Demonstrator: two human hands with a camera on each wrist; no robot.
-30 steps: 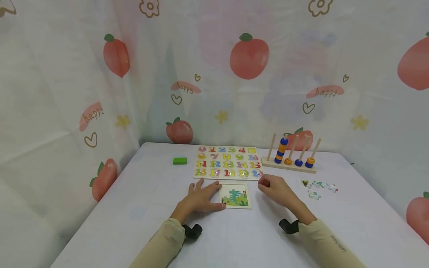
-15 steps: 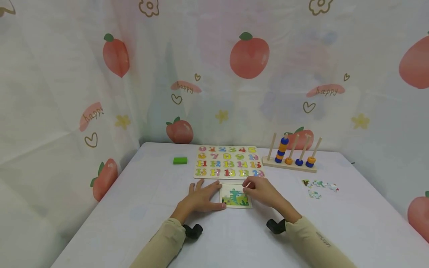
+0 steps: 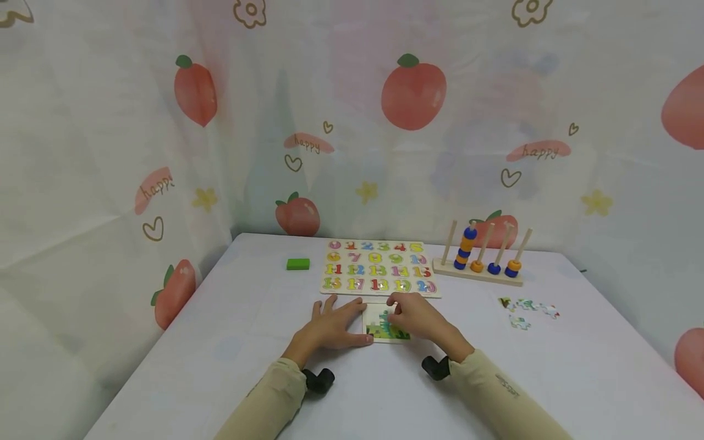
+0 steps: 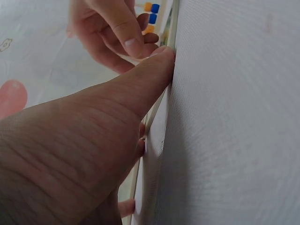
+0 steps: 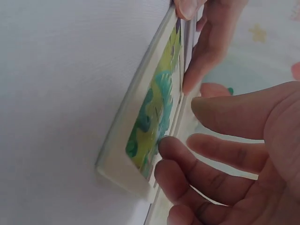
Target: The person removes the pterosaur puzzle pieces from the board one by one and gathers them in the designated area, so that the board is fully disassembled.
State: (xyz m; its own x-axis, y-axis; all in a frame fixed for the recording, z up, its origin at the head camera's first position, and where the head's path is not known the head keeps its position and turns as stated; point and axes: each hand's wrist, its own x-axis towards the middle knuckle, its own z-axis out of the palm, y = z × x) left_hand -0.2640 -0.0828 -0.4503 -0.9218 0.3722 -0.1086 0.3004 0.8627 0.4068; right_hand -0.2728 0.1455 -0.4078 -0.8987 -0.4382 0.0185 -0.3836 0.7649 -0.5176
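Observation:
A small jigsaw puzzle in a pale square frame [image 3: 368, 315] lies on the table between the hands, with a teal dinosaur on green ground as its picture. The left hand [image 3: 329, 327] rests spread at its left side, index finger near the upper corner and thumb on the lower one. Over the right part of the puzzle hovers the right hand [image 3: 418, 315], hiding that part in the head view. In the right wrist view, its thumb [image 5: 229, 117] stands apart from the fingers, with nothing visible between them. A fingertip [image 5: 168, 145] meets the picture's surface.
Several loose jigsaw pieces [image 3: 526, 304] lie to the right. Behind the puzzle is a number board [image 3: 379, 292]. A wooden peg stand [image 3: 478, 274] with blue and orange rings stands at the back right, a green block [image 3: 298, 264] at the back left.
From beside the puzzle, the right hand has moved left until it is over the picture. Its thumb and fingers have parted somewhat. The left hand has stayed at the frame.

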